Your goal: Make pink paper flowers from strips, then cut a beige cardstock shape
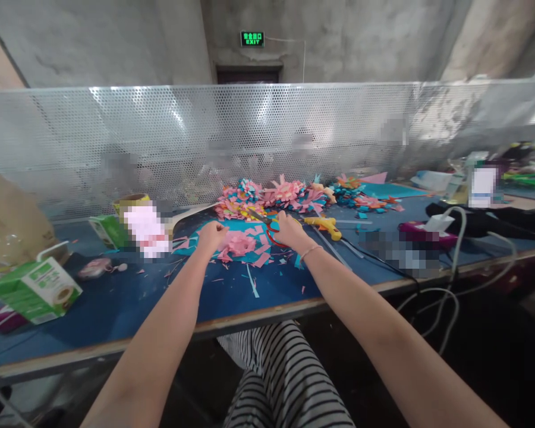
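Note:
My right hand (pixel 290 230) is closed round the red handles of a pair of scissors (pixel 260 217), whose blades point left and away from me. My left hand (pixel 212 235) has its fingertips pinched together; what is in them, if anything, is too small to make out. Just right of it and below the blades lies a heap of pink paper pieces (pixel 238 245) on a blue sheet (pixel 200 239). Behind both hands stands a pile of pink, blue and yellow paper flowers (pixel 288 193).
A yellow glue gun (pixel 325 226) with a black cord lies right of my right hand, near clear sticks. Green-and-white cartons (pixel 38 289) and a pixelated screen (pixel 147 230) stand at left. White cables (pixel 461 238) hang over the right edge. A perforated metal screen (pixel 182 137) runs behind.

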Demonstrator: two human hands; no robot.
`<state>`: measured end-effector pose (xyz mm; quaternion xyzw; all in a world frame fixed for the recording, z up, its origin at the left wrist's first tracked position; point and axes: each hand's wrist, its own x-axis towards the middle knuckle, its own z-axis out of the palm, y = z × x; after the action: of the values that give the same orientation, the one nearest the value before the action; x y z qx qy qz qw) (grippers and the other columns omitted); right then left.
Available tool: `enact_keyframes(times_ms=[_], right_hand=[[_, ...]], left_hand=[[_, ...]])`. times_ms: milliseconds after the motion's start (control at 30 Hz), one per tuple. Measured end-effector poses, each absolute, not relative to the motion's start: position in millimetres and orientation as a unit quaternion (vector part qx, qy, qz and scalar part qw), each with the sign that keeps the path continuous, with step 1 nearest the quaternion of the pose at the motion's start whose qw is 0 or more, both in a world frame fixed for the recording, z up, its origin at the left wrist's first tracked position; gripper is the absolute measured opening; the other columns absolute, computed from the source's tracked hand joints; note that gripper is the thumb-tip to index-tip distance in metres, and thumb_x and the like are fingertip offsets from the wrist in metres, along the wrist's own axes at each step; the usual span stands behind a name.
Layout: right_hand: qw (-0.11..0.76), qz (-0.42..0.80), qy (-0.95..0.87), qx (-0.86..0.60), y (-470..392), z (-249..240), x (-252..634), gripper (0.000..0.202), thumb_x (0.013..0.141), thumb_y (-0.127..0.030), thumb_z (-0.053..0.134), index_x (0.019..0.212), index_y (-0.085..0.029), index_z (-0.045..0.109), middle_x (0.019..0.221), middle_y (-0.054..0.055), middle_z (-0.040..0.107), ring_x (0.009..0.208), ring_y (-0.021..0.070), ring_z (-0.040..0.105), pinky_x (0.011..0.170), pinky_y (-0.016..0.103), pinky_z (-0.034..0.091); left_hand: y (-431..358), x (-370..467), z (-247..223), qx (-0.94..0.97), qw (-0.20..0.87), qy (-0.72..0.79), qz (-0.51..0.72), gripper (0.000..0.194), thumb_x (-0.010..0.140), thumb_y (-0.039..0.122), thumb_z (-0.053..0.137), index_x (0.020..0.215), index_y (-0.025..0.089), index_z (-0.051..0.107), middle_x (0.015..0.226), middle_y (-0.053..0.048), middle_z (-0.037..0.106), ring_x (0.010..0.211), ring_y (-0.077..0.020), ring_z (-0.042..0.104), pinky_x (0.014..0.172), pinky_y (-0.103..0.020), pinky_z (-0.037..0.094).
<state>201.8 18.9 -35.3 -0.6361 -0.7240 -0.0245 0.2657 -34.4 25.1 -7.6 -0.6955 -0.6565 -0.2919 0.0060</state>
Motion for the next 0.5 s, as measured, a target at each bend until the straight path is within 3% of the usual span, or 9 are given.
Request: enact_keyframes(times_ms=[100, 233, 500], right_hand=[[0.353, 0.022, -0.709, -0.610, 21.2, -31.2, 199.7, 0.043, 0.068, -0.020, 0.055, 0.108, -0.012, 0.041, 0.104, 0.018, 0.057, 0.091, 0.0253, 0.058, 0.075, 0.032, 0.044], [0.459, 0.105, -0.661, -0.584, 28.2, -28.6, 197.0, 0.043, 0.072, -0.037, 0.056, 0.106, -0.015, 0.042, 0.101, 0.015, 0.058, 0.091, 0.0238, 0.057, 0.075, 0.033, 0.043], [0.550, 0.215, -0.611, -0.528, 46.0, -35.9, 200.0, 0.035, 0.076, -0.050, 0.047, 0.089, -0.018, 0.047, 0.085, 0.007, 0.060, 0.078, 0.0194, 0.056, 0.069, 0.032, 0.044]], left_hand=[[24.7, -34.4, -5.6, -0.701, 0.014, -0.656, -0.280, 0.021, 0.078, 0.031, 0.052, 0.076, 0.015, 0.066, 0.082, -0.007, 0.069, 0.078, -0.0186, 0.061, 0.068, -0.025, 0.041], [26.1, -34.7, -3.9, -0.725, 0.025, -0.635, -0.267, 0.025, 0.079, 0.034, 0.049, 0.074, 0.017, 0.067, 0.082, -0.008, 0.069, 0.078, -0.0194, 0.061, 0.067, -0.025, 0.040], [27.6, -33.4, -2.2, -0.725, 0.016, -0.626, -0.287, 0.040, 0.083, 0.039, 0.034, 0.065, 0.018, 0.062, 0.076, -0.008, 0.068, 0.077, -0.0207, 0.062, 0.067, -0.027, 0.040]])
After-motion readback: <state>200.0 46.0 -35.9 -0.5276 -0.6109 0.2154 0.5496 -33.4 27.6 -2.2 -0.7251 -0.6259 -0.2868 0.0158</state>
